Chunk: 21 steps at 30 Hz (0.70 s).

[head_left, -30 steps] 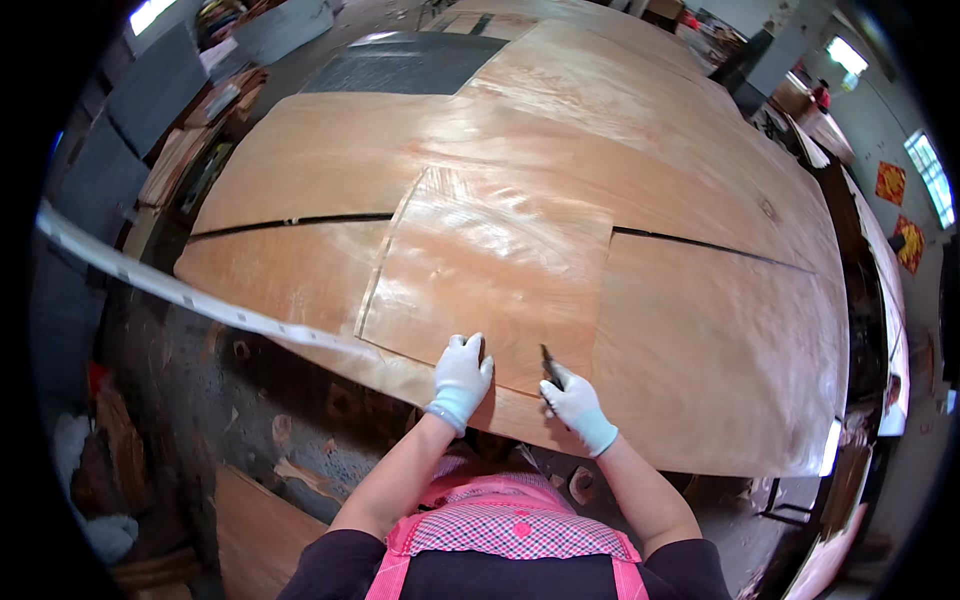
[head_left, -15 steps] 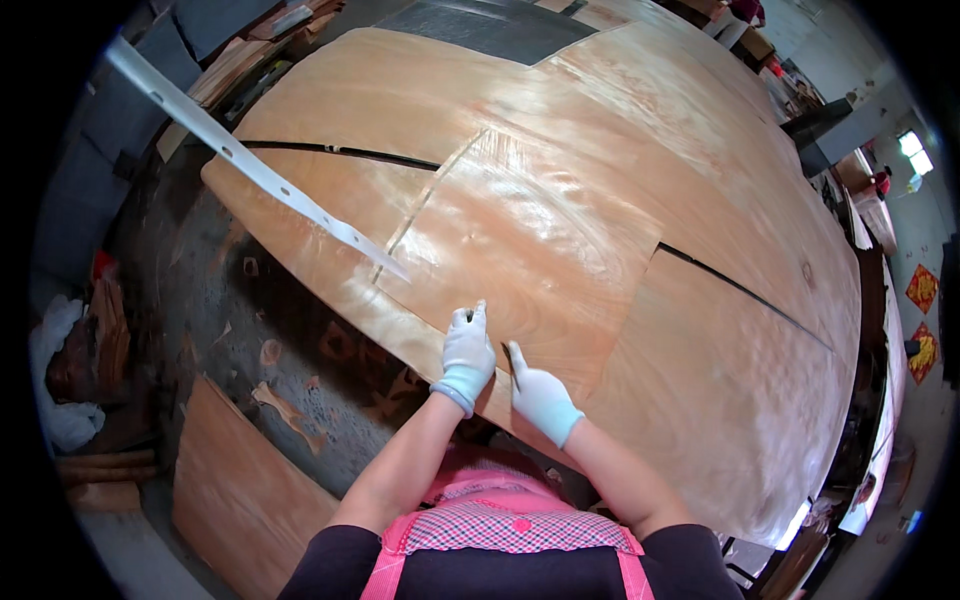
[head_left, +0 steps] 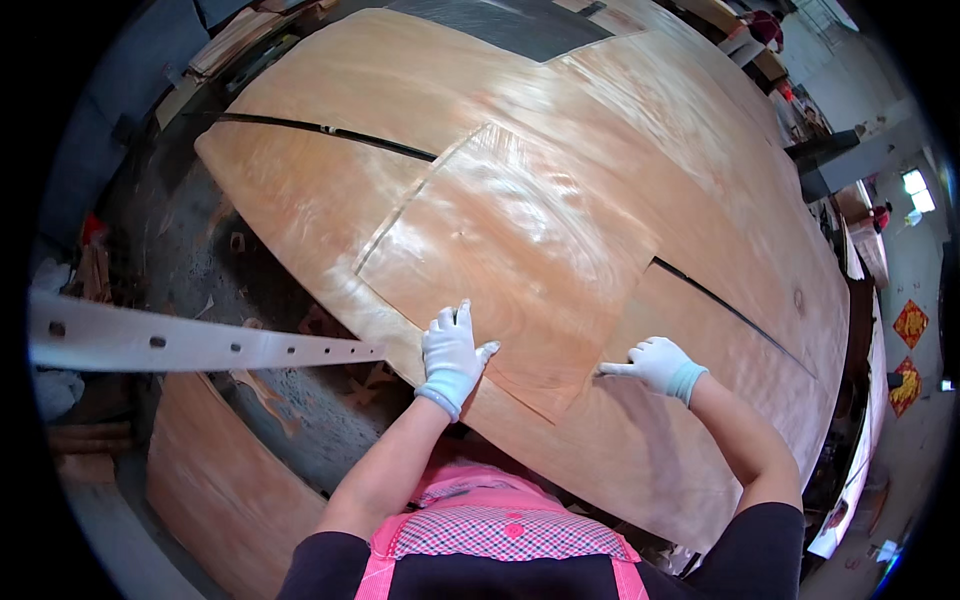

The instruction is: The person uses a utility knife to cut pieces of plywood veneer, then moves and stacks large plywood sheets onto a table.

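Observation:
Both hands wear white gloves with pale blue cuffs. My left hand (head_left: 453, 350) lies on the near edge of a thin wood veneer patch (head_left: 520, 260), fingers stretched out and thumb spread to the right. A small dark spot shows between its fingertips; I cannot make out what it is. At the patch's right edge, my right hand (head_left: 655, 368) rests with its index finger stretched out to the left and the others partly bent. The patch lies over larger veneer sheets (head_left: 720, 400) and bridges a dark gap between them.
A white perforated strip (head_left: 200, 338) juts in from the left, near my left forearm. A loose wood sheet (head_left: 225, 480) leans below on the left, above a floor littered with scraps. A dark sheet (head_left: 505, 25) lies at the far end of the stack.
My right hand has moved right, from beside the left hand to the patch's right edge. My left hand has shifted slightly left, its thumb now spread. The white strip's visible end has swung lower.

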Available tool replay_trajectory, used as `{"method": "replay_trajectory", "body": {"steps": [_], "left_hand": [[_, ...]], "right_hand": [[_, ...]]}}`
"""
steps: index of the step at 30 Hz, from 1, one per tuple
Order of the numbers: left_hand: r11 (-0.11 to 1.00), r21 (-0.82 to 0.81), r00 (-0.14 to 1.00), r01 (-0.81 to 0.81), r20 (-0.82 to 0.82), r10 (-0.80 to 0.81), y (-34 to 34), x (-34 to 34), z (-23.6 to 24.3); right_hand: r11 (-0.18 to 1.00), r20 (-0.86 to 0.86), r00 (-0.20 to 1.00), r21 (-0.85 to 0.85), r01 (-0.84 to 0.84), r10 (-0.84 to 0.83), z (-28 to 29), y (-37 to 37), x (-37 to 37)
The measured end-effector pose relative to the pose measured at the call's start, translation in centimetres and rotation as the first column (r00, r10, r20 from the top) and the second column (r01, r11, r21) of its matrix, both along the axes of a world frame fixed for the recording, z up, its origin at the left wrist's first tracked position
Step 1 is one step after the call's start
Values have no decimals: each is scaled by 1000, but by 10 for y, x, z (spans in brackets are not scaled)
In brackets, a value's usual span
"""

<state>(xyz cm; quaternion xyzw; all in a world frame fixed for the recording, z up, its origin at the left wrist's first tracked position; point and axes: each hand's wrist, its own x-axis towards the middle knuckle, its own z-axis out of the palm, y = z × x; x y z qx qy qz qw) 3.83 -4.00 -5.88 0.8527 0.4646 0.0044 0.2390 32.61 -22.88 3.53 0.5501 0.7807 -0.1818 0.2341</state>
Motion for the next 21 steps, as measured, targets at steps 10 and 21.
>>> {"method": "replay_trajectory", "body": {"steps": [10, 21], "left_hand": [[989, -66, 990, -130, 54, 134, 10, 2, 0], [954, 151, 962, 258, -137, -238, -12, 16, -1]], "right_hand": [[917, -200, 963, 387, -93, 182, -52, 153, -105], [907, -60, 984, 381, 179, -169, -68, 84, -46]]}}
